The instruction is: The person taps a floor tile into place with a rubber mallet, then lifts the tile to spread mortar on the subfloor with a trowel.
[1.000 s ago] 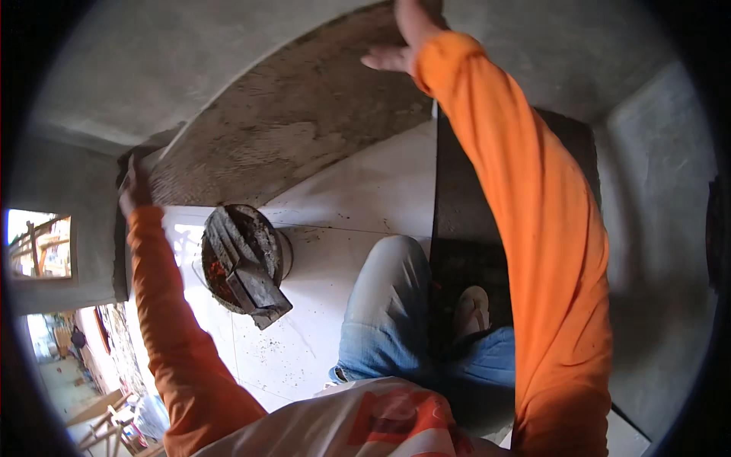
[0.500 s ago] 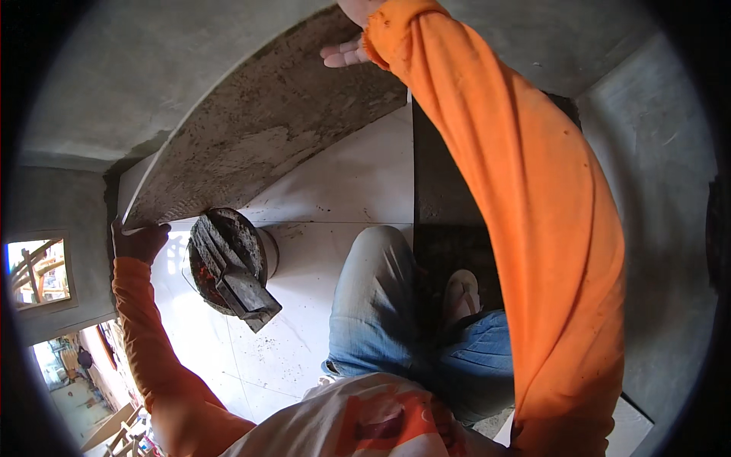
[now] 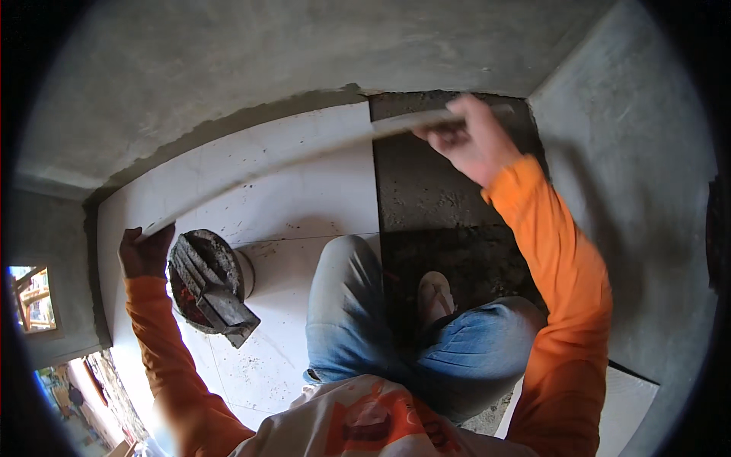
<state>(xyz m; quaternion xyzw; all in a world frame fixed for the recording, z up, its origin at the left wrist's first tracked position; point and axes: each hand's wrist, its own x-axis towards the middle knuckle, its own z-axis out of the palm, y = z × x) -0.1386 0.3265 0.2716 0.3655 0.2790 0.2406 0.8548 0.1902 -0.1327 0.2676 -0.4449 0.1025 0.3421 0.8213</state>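
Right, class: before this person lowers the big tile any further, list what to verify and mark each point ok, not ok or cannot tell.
1. Left hand grips one end of the tile: ok.
2. Right hand grips the other end: ok.
3. Mortar bed uncovered ahead: ok.
4. Bucket with trowel stands apart from the bed, though close to the left hand: ok.
5. Foot off the mortar bed: not ok.
6. Bed level: cannot tell.

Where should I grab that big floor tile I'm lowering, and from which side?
Probably by its two opposite short ends, one from each side. The floor tile is long, thin and seen edge-on, so it would likely tip if gripped mid-span. The left hand and right hand already grip it there, clear of the mortar bed.
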